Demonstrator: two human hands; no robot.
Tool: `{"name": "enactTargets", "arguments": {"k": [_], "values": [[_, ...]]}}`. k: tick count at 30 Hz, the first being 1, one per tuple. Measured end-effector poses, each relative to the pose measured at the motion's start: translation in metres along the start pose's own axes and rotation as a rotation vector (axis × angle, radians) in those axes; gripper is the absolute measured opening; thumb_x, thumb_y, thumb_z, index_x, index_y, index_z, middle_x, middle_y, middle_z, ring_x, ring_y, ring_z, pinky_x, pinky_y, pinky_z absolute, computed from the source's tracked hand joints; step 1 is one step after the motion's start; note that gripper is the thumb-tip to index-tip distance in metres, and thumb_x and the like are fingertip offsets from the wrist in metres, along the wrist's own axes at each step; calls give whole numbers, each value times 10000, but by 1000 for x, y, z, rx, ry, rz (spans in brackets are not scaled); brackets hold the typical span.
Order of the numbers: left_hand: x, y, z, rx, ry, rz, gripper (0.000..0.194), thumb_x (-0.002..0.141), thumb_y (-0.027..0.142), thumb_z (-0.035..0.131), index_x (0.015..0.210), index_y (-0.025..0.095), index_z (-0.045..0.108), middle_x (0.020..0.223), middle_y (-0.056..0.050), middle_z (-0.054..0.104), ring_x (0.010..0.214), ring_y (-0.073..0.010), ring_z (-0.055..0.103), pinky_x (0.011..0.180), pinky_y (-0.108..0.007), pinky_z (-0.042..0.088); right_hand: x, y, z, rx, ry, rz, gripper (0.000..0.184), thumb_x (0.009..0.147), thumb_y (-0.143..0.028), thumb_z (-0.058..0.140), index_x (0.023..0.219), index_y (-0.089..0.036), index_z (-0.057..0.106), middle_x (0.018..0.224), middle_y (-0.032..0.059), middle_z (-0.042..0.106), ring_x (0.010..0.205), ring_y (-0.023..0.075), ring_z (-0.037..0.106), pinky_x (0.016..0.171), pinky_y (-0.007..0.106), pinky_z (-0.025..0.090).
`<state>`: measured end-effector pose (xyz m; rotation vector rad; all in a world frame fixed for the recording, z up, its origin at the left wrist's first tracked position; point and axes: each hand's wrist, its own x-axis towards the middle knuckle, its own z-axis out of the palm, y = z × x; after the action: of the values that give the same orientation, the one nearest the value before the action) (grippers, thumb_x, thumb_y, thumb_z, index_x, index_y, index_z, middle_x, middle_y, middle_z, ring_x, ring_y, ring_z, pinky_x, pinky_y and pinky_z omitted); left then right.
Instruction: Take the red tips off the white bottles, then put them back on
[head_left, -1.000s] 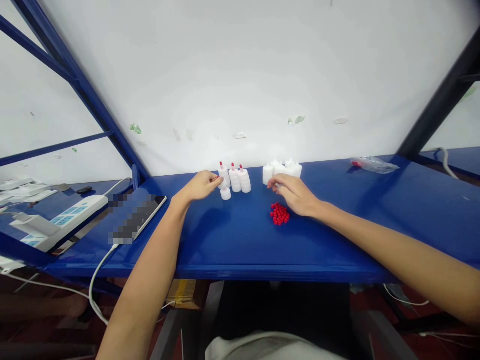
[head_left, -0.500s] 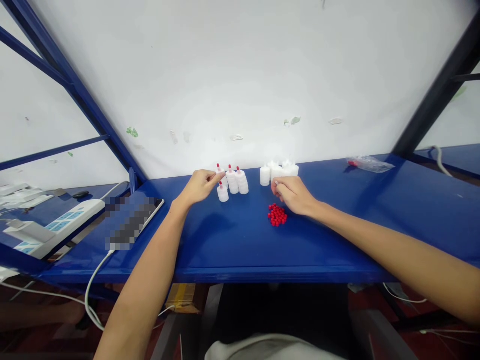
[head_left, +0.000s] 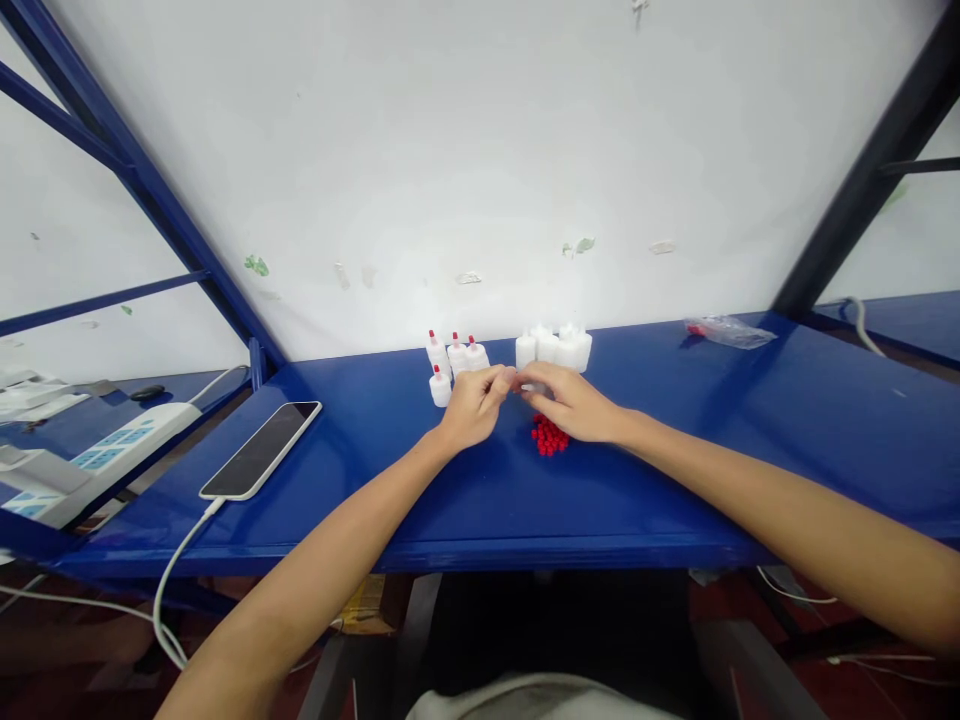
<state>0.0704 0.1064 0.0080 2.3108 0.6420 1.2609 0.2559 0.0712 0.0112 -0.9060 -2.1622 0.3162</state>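
Observation:
In front of the bottles, my left hand [head_left: 478, 402] is closed, its thumb and forefinger pinched together. My right hand [head_left: 568, 398] meets it at the fingertips, its fingers curved and the thumb below them. A pale patch shows between that thumb and forefinger; what either hand holds is too small or hidden to name. Behind my left hand stand several white squeeze bottles with red tips [head_left: 440, 388], partly covered. White bottles without red tips [head_left: 574, 350] stand grouped beyond my right hand. A pile of small red caps [head_left: 550, 436] lies just under my right hand.
The blue table [head_left: 660, 480] runs up against a white wall [head_left: 465, 150]. A phone [head_left: 262, 450] on a white cable lies to the left, near a power strip [head_left: 112, 455]. At the back right is a clear plastic bag [head_left: 731, 331] with something red inside.
My left hand has moved right, from the red-tipped bottles to my right hand. The right hand has shifted slightly left and its fingers have loosened. The view has shifted a little.

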Motion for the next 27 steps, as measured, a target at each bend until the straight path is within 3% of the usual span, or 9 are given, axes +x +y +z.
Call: {"name": "enactTargets", "arguments": {"k": [5, 14, 21, 27], "values": [[-3, -2, 10, -20, 153, -55, 588, 1000, 565, 286, 588, 174, 437, 533, 20, 437, 505, -99, 419, 521, -257, 328, 0, -8, 2, 4, -42, -22, 184, 890, -154, 411, 988, -186, 564, 959, 72, 637, 876, 213, 584, 817, 367, 438], [-1, 7, 12, 174, 305, 139, 542, 1012, 511, 299, 581, 187, 341, 520, 39, 359, 484, -85, 349, 509, -256, 267, -2, -23, 8, 172, -110, 3, 290, 862, -151, 430, 1141, -214, 379, 860, 0, 581, 683, 165, 501, 689, 321, 388], [-1, 5, 13, 274, 308, 220, 503, 1014, 484, 292, 596, 203, 277, 510, 38, 346, 483, -94, 350, 509, -259, 268, 0, -31, 11, 411, -106, 120, 293, 889, -209, 396, 1171, -233, 319, 799, -27, 520, 681, 148, 464, 672, 302, 391], [-1, 6, 13, 289, 292, 284, 515, 996, 538, 309, 602, 208, 349, 492, 27, 428, 463, -97, 409, 507, -254, 313, 0, -34, 12, 718, -96, 288, 223, 950, -404, 416, 1075, -256, 306, 723, -48, 541, 660, 131, 514, 629, 264, 403]]}}
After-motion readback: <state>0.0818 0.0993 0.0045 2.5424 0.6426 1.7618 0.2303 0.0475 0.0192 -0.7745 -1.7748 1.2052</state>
